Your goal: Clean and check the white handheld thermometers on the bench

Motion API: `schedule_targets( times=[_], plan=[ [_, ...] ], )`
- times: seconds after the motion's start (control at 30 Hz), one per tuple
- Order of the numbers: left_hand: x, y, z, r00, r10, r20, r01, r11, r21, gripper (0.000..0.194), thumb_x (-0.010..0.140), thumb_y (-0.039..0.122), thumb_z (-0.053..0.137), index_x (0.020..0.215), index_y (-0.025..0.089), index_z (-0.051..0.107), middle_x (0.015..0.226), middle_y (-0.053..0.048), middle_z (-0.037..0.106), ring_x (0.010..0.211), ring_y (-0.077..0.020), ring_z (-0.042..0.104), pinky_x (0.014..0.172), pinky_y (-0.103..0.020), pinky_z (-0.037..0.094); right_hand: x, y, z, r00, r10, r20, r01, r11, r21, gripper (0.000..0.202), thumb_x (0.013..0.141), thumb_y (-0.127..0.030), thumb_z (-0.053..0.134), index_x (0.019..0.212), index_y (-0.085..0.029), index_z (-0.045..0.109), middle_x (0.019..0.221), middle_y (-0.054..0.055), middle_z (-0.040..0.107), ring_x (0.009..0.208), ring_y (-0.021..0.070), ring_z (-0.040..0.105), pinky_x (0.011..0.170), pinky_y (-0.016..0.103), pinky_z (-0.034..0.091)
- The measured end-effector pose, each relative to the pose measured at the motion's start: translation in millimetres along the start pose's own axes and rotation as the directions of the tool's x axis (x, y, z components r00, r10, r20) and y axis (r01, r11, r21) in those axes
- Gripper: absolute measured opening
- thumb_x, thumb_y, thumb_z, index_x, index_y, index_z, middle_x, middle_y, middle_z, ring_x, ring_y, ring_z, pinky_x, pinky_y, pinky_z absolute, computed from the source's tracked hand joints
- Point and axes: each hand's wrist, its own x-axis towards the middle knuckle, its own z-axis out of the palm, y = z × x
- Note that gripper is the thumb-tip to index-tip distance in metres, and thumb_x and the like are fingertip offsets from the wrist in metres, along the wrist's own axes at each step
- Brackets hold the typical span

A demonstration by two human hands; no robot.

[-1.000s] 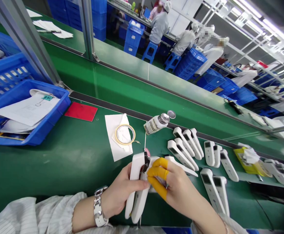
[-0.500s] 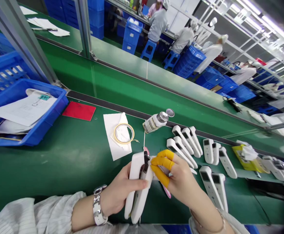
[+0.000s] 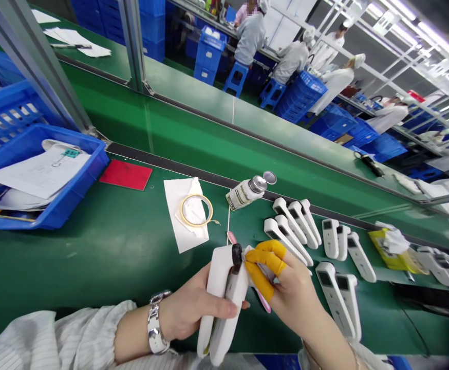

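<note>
Two white handheld devices stand side by side in my left hand, the thumb pressed across them. My right hand wears yellow finger covers and pinches a white cloth against the black tip of a device. Behind my hands, a pink-handled tool lies partly hidden. Beyond them are a white bottle with an open metal lid and a roll of tape on white paper. More white devices lie in groups to the right.
At the left, a blue tray holds papers, with a red card beside it. A yellow packet sits at the right. A metal post rises at the table's back edge. People work beyond.
The held devices have shifted slightly right and tilted, and my left thumb sits lower on them. My right hand has moved slightly right with the cloth.
</note>
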Motion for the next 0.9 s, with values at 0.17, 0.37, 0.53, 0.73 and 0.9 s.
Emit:
schedule_targets(
  times=[0.17,0.37,0.53,0.73,0.9],
  plan=[
    [0.0,-0.6,1.1,0.996,0.089,0.009,-0.089,0.996,0.02,0.056,0.061,0.018,0.079,0.111,0.021,0.055,0.093,-0.002,0.06,0.084,-0.0127,0.056,0.077,-0.026,0.043,-8.1,-12.2,-2.2,0.985,-0.113,0.129,0.106,0.992,0.062,0.012,0.085,-0.011,0.054,0.093,-0.018,0.061,0.085,0.007,0.059,0.073,0.019,0.055,0.061,0.033,0.049],
    [-3.6,2.7,1.0,0.999,0.022,0.025,-0.023,0.998,0.06,0.051,0.061,0.021,0.08,0.106,0.021,0.058,0.092,-0.003,0.062,0.084,-0.0156,0.06,0.072,-0.025,0.046,-8.4,11.6,-3.8,0.982,-0.05,-0.18,0.015,0.981,-0.192,0.013,0.084,-0.011,0.057,0.095,-0.015,0.061,0.088,0.011,0.061,0.08,0.0243,0.058,0.062,0.037,0.051],
    [-2.5,1.0,1.6,1.0,0.013,0.017,-0.014,1.0,0.019,0.049,0.058,0.02,0.081,0.102,0.021,0.06,0.088,-0.002,0.062,0.082,-0.0154,0.06,0.072,-0.026,0.046,-12.6,5.9,-1.6,0.985,-0.041,-0.17,0.015,0.988,-0.151,0.016,0.084,-0.011,0.056,0.098,-0.018,0.06,0.089,0.01,0.06,0.081,0.0229,0.058,0.064,0.037,0.051],
    [1.3,0.3,3.7,0.995,0.082,0.058,-0.081,0.997,-0.019,0.049,0.061,0.021,0.078,0.107,0.019,0.06,0.091,-0.003,0.063,0.086,-0.0162,0.057,0.079,-0.028,0.045,-13.7,-11.4,-2.7,0.991,-0.123,0.059,0.122,0.992,0.033,0.016,0.085,-0.01,0.056,0.097,-0.018,0.06,0.086,0.007,0.06,0.076,0.0196,0.056,0.064,0.035,0.047],
    [-1.2,1.8,0.3,1.0,0.02,0.007,-0.02,1.0,0.016,0.044,0.059,0.019,0.079,0.1,0.02,0.062,0.087,-0.003,0.065,0.084,-0.0174,0.061,0.074,-0.027,0.046,-12.5,6.2,-8.3,0.974,-0.09,-0.208,0.028,0.958,-0.285,0.013,0.084,-0.013,0.057,0.095,-0.018,0.061,0.086,0.009,0.062,0.077,0.0232,0.059,0.064,0.038,0.045]
  ],
)
